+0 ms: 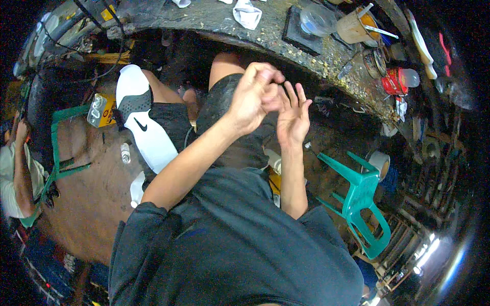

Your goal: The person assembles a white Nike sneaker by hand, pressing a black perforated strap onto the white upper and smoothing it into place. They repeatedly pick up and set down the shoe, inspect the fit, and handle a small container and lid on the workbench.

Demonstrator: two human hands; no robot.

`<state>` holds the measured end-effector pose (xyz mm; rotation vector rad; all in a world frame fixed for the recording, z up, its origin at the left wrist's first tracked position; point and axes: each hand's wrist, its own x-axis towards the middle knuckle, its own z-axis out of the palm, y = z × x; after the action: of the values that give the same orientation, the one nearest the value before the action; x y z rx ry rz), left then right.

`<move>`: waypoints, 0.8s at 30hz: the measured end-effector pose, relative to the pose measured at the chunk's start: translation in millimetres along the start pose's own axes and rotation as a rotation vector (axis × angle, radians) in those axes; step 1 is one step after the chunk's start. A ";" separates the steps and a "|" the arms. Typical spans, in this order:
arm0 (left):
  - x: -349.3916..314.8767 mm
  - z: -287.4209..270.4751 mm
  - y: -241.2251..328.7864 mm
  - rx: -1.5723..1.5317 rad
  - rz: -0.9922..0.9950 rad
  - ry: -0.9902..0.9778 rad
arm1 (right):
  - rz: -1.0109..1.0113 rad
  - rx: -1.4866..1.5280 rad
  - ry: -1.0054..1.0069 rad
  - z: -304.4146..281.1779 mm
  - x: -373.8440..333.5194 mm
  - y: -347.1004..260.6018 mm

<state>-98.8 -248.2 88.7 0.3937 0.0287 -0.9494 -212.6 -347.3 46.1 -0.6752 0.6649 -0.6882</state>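
Observation:
My left hand [252, 97] is raised over my lap, its fingers curled and blurred against the fingers and palm of my right hand. The palm of my right hand [294, 120] faces up, several fingers spread, and nothing shows lying in it. Whether the left fingertips pinch anything is hidden by blur and overlap. Across my left thigh lies a long white sole-shaped piece [153, 143] with a dark perforated patch and a black curved mark. Neither hand touches it.
A worn workbench [199, 18] runs along the far side, bearing a crumpled white item [247, 14], a clear plastic tub [317, 20], a stained bucket [354, 25] and a red-labelled jar [394, 81]. A green plastic chair [365, 204] stands right; another person [18, 173] sits left.

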 end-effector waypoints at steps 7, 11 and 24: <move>16.4 -33.4 -25.0 1.508 0.556 -0.651 | 0.147 0.254 -0.143 75.2 -36.2 -17.1; 33.1 -41.0 0.3 1.088 0.250 -0.288 | -0.067 -0.100 -0.378 97.6 -87.8 -26.9; -26.8 39.8 38.4 1.427 0.767 -0.577 | 0.075 0.220 -0.088 65.7 -4.0 16.3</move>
<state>-89.8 -220.9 143.0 1.2940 -1.2980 -0.1353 -161.4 -313.3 74.8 -0.4722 0.5213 -0.6471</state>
